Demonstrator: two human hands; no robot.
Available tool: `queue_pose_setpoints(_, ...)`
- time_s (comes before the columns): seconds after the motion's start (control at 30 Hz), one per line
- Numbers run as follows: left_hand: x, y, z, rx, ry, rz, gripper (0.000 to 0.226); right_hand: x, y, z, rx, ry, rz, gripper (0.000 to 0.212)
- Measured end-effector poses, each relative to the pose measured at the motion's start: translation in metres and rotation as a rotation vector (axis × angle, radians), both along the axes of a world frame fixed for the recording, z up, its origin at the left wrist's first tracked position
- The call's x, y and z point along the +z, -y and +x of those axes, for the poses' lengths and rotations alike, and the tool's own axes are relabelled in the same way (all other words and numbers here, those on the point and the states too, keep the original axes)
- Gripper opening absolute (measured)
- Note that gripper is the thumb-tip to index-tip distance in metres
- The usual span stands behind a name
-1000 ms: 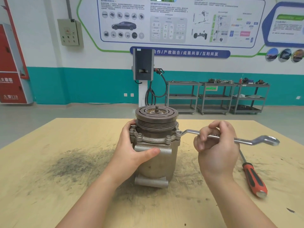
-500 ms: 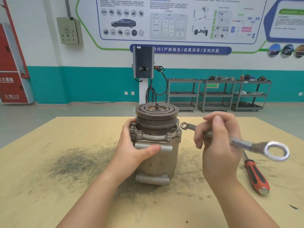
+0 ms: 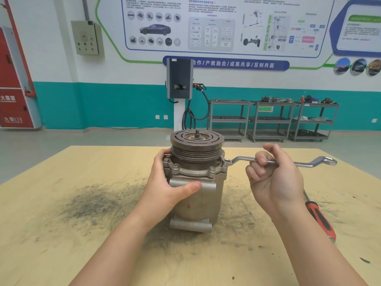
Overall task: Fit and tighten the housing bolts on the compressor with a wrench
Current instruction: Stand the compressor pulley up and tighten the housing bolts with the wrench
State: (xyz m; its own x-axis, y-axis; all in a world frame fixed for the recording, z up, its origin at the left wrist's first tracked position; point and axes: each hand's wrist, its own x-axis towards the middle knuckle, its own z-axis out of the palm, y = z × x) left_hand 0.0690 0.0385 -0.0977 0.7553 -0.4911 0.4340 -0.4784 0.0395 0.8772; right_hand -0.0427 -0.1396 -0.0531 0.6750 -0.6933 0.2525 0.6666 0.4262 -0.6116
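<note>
setting: automotive training workshop

wall poster (image 3: 224, 25) carries car and chassis diagrams with chinese text. grey charging unit (image 3: 179, 79) with looped cable stands on a white post. three metal shelf carts (image 3: 272, 120) hold loose parts. grey control box (image 3: 87, 37) on wall. worn wooden bench (image 3: 61, 213) has a dark grimy smear.

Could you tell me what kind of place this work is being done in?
Probably an automotive training workshop: a car-systems poster covers the wall, a charging unit stands below it, and parts carts line the back.
</note>
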Motion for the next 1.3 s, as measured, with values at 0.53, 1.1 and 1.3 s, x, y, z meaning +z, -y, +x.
queue_pose_setpoints(0.53, 0.002, -0.001, -0.002, 0.076, 0.053, 0.045, 0.085, 0.002, 0.012, 0.012, 0.101, -0.071, 0.016, 0.024)
queue_pose_setpoints(1.1, -0.003, 0.001, 0.003, 0.025, 0.007, 0.000, 0.085, -0.015, -0.056, -0.005, -0.513, 0.158, -0.813, 0.026)
queue_pose_setpoints(1.3, -0.003, 0.001, 0.003, -0.006, -0.018, -0.012, 0.084, -0.003, -0.017, -0.005, -0.188, 0.074, -0.209, 0.028)
